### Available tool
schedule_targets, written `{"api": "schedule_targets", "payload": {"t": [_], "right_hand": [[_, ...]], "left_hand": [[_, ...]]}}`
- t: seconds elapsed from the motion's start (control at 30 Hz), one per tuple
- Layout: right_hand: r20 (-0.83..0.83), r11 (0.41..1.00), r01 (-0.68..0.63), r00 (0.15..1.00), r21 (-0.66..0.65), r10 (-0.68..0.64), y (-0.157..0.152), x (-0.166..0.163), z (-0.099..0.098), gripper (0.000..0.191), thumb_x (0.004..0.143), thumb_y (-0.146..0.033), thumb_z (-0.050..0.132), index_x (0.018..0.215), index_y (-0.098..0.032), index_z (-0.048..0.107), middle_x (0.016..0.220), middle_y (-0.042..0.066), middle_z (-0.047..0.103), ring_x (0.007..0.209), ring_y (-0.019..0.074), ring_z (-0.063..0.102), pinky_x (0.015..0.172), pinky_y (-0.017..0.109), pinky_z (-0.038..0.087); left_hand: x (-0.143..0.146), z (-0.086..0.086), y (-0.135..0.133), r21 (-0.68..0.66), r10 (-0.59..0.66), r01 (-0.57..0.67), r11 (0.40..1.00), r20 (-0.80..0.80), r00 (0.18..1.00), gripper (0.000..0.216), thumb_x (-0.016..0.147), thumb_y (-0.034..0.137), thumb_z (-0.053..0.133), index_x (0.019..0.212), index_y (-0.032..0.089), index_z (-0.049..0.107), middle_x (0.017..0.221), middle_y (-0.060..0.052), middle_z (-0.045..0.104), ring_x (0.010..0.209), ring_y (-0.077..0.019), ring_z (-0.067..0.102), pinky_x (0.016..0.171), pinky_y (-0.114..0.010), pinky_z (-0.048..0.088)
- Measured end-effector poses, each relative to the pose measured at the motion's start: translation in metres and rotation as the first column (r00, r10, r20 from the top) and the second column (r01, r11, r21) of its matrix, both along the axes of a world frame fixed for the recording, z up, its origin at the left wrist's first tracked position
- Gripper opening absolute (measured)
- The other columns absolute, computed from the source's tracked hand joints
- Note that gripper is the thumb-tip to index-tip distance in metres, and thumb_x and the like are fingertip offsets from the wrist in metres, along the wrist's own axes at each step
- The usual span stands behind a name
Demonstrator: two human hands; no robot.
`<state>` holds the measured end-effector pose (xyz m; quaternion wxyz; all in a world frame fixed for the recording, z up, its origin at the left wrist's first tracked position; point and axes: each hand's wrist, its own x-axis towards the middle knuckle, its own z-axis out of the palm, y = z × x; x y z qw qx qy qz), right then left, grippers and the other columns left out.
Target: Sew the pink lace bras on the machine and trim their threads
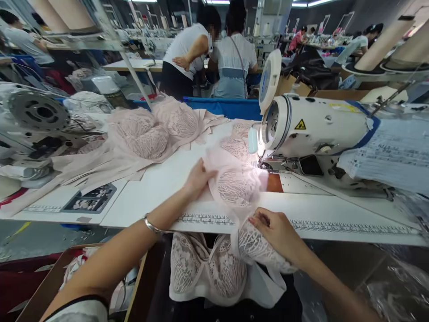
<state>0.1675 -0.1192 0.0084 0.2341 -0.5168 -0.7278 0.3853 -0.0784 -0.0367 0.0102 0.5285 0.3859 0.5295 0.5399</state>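
Note:
A pale pink lace bra (pixel 236 187) lies under the lit needle area of the white sewing machine (pixel 311 123). At its left edge, the sheer fabric is pinched between the thumb and fingers of my left hand (pixel 197 179). My right hand (pixel 279 235) is closed on the lace of a bra cup (pixel 258 248) hanging over the table's front edge; whether it joins the bra at the needle I cannot tell for certain. Below, another lace bra (pixel 209 268) rests on my lap, cups facing up. The needle itself is too small to make out.
Bras with long straps (pixel 140 134) are heaped on the white table (pixel 157 183) at left. A second machine head (pixel 36 118) stands beyond them. A ruler strip (pixel 345 227) runs along the front edge. Handwritten paper (pixel 372 152) hangs at right; a carton (pixel 50 286) stands below left. People work behind.

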Motion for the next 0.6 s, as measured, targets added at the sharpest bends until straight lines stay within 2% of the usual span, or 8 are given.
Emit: {"api": "schedule_targets", "payload": {"t": [0.1, 0.17, 0.23, 0.27, 0.33, 0.4, 0.53, 0.6], "right_hand": [[0.120, 0.999, -0.035, 0.992, 0.038, 0.030, 0.005, 0.021, 0.007, 0.030, 0.092, -0.037, 0.047, 0.068, -0.024, 0.056, 0.055, -0.001, 0.053, 0.051, 0.0167, 0.047, 0.055, 0.029, 0.033], [0.208, 0.991, -0.131, 0.970, 0.005, 0.127, 0.014, 0.029, 0.019, 0.029, 0.094, -0.032, 0.046, 0.077, -0.022, 0.067, 0.063, 0.002, 0.064, 0.054, 0.0178, 0.054, 0.055, 0.029, 0.035], [0.325, 0.964, -0.248, 0.908, -0.092, 0.264, 0.027, 0.032, 0.039, 0.029, 0.096, -0.030, 0.048, 0.082, -0.020, 0.071, 0.071, 0.005, 0.069, 0.054, 0.0167, 0.056, 0.053, 0.028, 0.034], [0.388, 0.941, -0.296, 0.857, -0.165, 0.338, 0.034, 0.032, 0.052, 0.029, 0.096, -0.030, 0.050, 0.081, -0.019, 0.072, 0.072, 0.006, 0.070, 0.053, 0.0159, 0.056, 0.052, 0.027, 0.033], [0.499, 0.889, -0.386, 0.736, -0.244, 0.457, 0.050, 0.033, 0.078, 0.027, 0.096, -0.030, 0.055, 0.077, -0.018, 0.070, 0.070, 0.004, 0.068, 0.056, 0.0151, 0.056, 0.054, 0.027, 0.032], [0.622, 0.856, -0.452, 0.602, -0.252, 0.501, 0.065, 0.037, 0.098, 0.020, 0.089, -0.025, 0.065, 0.070, -0.018, 0.067, 0.062, 0.002, 0.063, 0.056, 0.0146, 0.053, 0.056, 0.028, 0.029], [0.880, 0.958, -0.278, 0.433, -0.074, 0.194, 0.088, 0.047, 0.091, 0.019, 0.088, -0.015, 0.062, 0.069, -0.017, 0.067, 0.067, 0.007, 0.064, 0.062, 0.0200, 0.058, 0.060, 0.030, 0.030], [0.862, 0.976, -0.198, 0.506, 0.092, 0.022, 0.098, 0.048, 0.066, 0.020, 0.089, -0.009, 0.053, 0.082, -0.016, 0.070, 0.088, 0.012, 0.071, 0.074, 0.0228, 0.064, 0.065, 0.031, 0.035]], "left_hand": [[-0.025, -0.002, 0.014, 0.038, 0.190, -0.191, 0.981, -0.402, 0.896, 0.056, 0.075, 0.007, 0.067, 0.128, 0.015, 0.049, 0.108, -0.010, 0.066, 0.085, -0.0203, 0.068, 0.081, -0.041, 0.060], [-0.022, -0.005, 0.012, 0.247, 0.328, -0.219, 0.944, -0.619, 0.713, 0.049, 0.076, 0.005, 0.066, 0.122, 0.015, 0.053, 0.120, -0.014, 0.061, 0.101, -0.0255, 0.065, 0.093, -0.048, 0.056], [-0.001, -0.010, 0.003, 0.452, 0.321, 0.128, 0.883, -0.779, 0.538, 0.030, 0.082, 0.006, 0.062, 0.110, 0.017, 0.061, 0.122, -0.014, 0.061, 0.112, -0.0276, 0.061, 0.099, -0.049, 0.052], [0.016, -0.013, -0.003, 0.456, 0.248, 0.407, 0.792, -0.848, 0.468, 0.020, 0.088, 0.008, 0.059, 0.105, 0.017, 0.063, 0.121, -0.013, 0.063, 0.114, -0.0272, 0.060, 0.101, -0.047, 0.051], [0.052, -0.021, -0.014, 0.262, 0.014, 0.880, 0.396, -0.960, 0.280, 0.019, 0.096, 0.013, 0.053, 0.110, 0.018, 0.066, 0.128, -0.012, 0.065, 0.123, -0.0261, 0.059, 0.107, -0.045, 0.049], [0.083, -0.028, -0.020, 0.136, -0.034, 0.965, 0.223, -0.989, 0.147, 0.026, 0.101, 0.019, 0.050, 0.122, 0.014, 0.064, 0.141, -0.016, 0.059, 0.136, -0.0311, 0.051, 0.115, -0.051, 0.042], [0.105, -0.036, -0.014, 0.146, -0.039, 0.901, 0.409, -0.983, 0.178, 0.041, 0.098, 0.028, 0.056, 0.135, 0.010, 0.057, 0.147, -0.023, 0.052, 0.140, -0.0378, 0.046, 0.115, -0.058, 0.040], [0.098, -0.036, -0.002, 0.174, -0.072, 0.898, 0.404, -0.973, 0.221, 0.046, 0.095, 0.029, 0.061, 0.137, 0.010, 0.056, 0.147, -0.023, 0.052, 0.140, -0.0370, 0.046, 0.115, -0.057, 0.041]]}}
